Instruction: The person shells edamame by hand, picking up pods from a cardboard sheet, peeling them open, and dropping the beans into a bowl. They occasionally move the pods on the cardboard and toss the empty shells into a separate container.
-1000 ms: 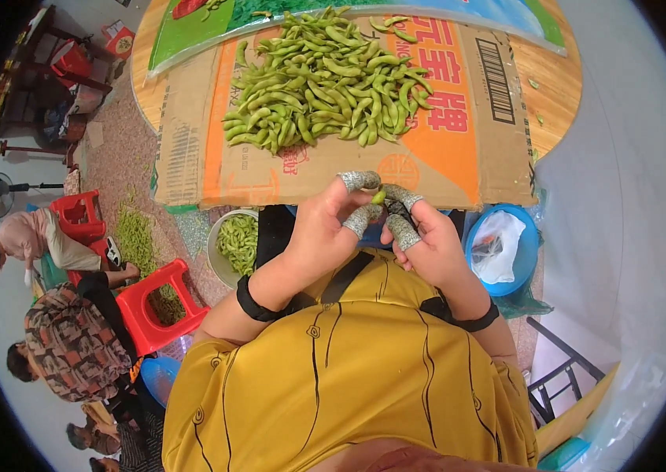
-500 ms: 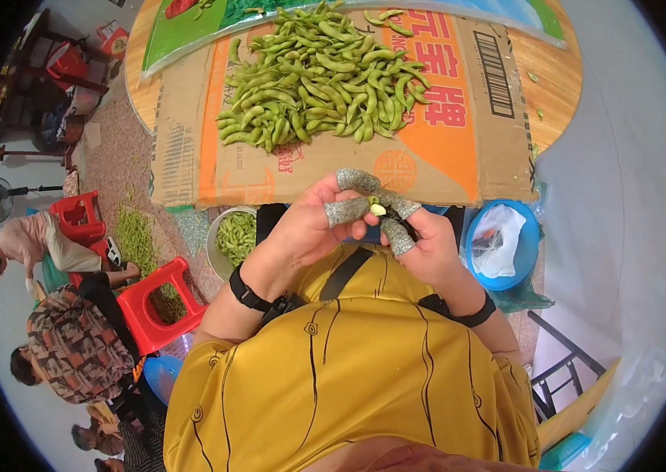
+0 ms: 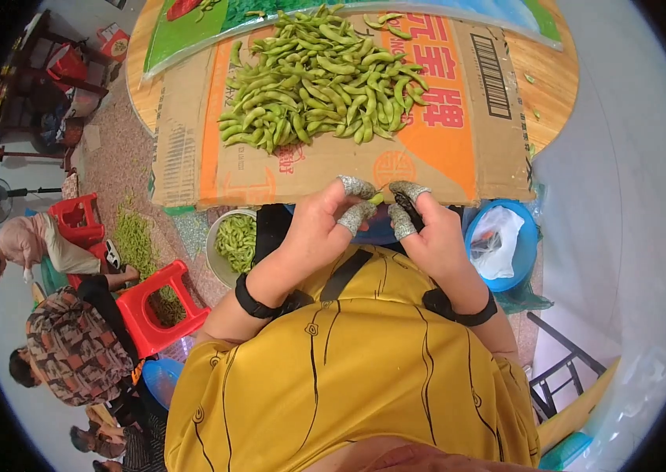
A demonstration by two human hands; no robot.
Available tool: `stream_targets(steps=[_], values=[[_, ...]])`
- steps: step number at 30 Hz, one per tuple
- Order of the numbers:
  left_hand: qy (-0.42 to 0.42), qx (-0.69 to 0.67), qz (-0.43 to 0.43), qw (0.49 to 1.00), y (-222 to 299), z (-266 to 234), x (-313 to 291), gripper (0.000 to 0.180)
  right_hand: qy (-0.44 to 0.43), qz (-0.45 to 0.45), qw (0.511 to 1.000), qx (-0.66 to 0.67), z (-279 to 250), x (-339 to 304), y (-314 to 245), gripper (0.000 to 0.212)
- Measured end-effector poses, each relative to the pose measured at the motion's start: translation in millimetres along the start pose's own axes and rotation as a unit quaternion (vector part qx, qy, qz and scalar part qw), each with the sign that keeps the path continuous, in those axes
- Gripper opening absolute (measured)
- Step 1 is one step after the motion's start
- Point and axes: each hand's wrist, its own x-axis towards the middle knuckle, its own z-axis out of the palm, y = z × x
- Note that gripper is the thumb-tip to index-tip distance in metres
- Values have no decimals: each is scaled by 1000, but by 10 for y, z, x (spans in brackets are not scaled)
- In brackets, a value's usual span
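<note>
Grey covers wrap the thumb and index finger of both hands, near the front edge of a flattened cardboard sheet (image 3: 341, 175). My left hand (image 3: 319, 224) is closed, pinching a green bean pod (image 3: 378, 198) at its fingertips, the pod's tip pointing to the right. Close by, my right hand (image 3: 437, 244) is closed on a small dark tool (image 3: 409, 206); its exact kind is mostly hidden by the fingers. A large heap of green pods (image 3: 317, 86) lies on the cardboard beyond both hands.
A pale bowl of shelled green beans (image 3: 215, 259) stands below the table at left. At right sits a blue basin (image 3: 533, 244) with a white bag inside. Red stools (image 3: 164, 311), pods on the floor (image 3: 138, 240) and seated people (image 3: 77, 346) are to the left.
My hands have drawn slightly apart and opened up from their overlapping hold. The pale green bit between the fingertips no longer shows; a pod tip now shows at the left fingertips.
</note>
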Motion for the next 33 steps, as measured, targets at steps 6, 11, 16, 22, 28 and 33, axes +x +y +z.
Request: stream_targets(steps=[6, 11, 16, 22, 28, 33], values=[[-27, 411, 44, 910, 241, -537, -282, 20, 45, -42, 997, -52, -59, 351, -154, 26], [-21, 558, -26, 829, 79, -876, -644, 25, 172, -167, 962, -131, 35, 860, -241, 24], [42, 421, 35, 905, 309, -636, -432, 20, 191, -102, 955, -204, 174, 1077, -195, 24], [24, 261, 83, 962, 250, -318, 10, 16, 183, -89, 962, -180, 79, 902, -138, 24], [9, 155, 54, 986, 39, -221, 176, 17, 190, -105, 960, -178, 134, 1100, -151, 24], [13, 166, 74, 983, 24, -236, 116, 19, 201, -101, 958, -178, 127, 972, -189, 25]])
